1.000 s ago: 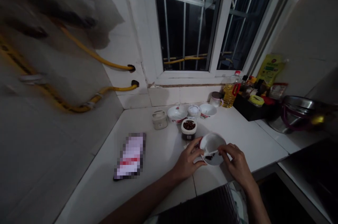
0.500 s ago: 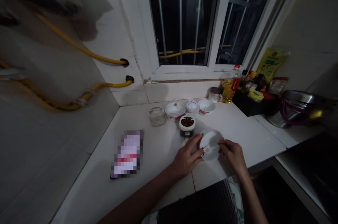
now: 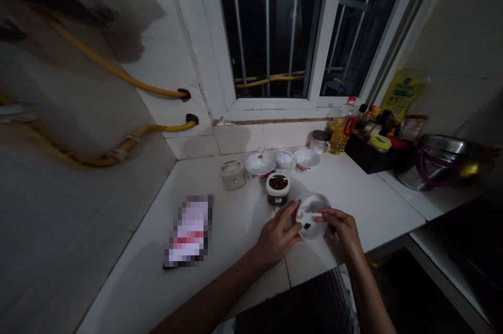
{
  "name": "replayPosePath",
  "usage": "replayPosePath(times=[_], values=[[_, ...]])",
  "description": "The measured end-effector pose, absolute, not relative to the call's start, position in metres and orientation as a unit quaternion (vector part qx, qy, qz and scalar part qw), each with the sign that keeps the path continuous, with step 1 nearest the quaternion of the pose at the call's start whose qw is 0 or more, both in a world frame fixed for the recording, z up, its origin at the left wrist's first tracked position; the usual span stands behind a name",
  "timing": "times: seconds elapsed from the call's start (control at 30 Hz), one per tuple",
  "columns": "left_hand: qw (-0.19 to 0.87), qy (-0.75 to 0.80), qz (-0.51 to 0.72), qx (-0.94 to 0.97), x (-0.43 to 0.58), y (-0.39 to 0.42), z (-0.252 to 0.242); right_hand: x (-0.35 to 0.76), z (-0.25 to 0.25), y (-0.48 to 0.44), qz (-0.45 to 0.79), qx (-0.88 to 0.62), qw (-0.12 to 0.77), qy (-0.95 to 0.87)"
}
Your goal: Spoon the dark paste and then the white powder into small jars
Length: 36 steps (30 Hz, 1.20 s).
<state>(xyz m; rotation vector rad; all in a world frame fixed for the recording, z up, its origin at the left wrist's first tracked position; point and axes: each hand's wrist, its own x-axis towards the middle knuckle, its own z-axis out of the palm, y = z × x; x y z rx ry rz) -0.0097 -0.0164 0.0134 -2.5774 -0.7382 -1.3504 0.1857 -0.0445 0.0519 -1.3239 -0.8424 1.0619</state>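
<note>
My left hand (image 3: 274, 233) is closed on the left rim of a small white bowl (image 3: 316, 201), which is tilted over the counter. Pinched in the fingers of my right hand (image 3: 342, 228) is a small white spoon (image 3: 313, 214), held inside the bowl. A little clump of dark bits (image 3: 307, 226) lies in the bowl, close to my left fingertips. Just behind my left hand stands an open jar (image 3: 278, 192) with a white rim, filled with reddish-brown grains that look like peppercorns.
Behind the jar are two floral bowls (image 3: 259, 164), a white container (image 3: 285, 160) and a clear lidded jar (image 3: 233, 174). An oil bottle (image 3: 340, 132), a black condiment box (image 3: 367, 155) and a steel pot (image 3: 426, 166) line the right. A blurred-out flat object (image 3: 189, 232) lies left.
Dark bits now show in the bowl where only white was visible. The spoon and my right hand have shifted slightly left, and more of the spoon shows.
</note>
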Motion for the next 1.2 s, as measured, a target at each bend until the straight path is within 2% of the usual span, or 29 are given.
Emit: replayPosePath(times=[0.33,0.67,0.8,0.97,1.2], values=[[-0.122,-0.302,-0.503,-0.8,-0.01,-0.008,0.008,0.198,0.06,-0.041,0.422,-0.554,0.61,-0.377],[-0.231,-0.358,-0.509,-0.748,-0.007,-0.004,0.005,0.19,0.094,-0.012,0.392,-0.532,0.635,-0.401],[-0.255,-0.37,-0.506,-0.736,-0.006,-0.004,0.007,0.174,0.102,0.015,0.358,-0.528,0.619,-0.459],[-0.27,-0.364,-0.506,-0.734,-0.006,-0.004,0.008,0.153,0.096,0.032,0.244,-0.531,0.568,-0.579],[-0.268,-0.353,-0.512,-0.736,-0.006,-0.003,0.004,0.146,0.092,0.024,-0.011,-0.485,0.449,-0.75]])
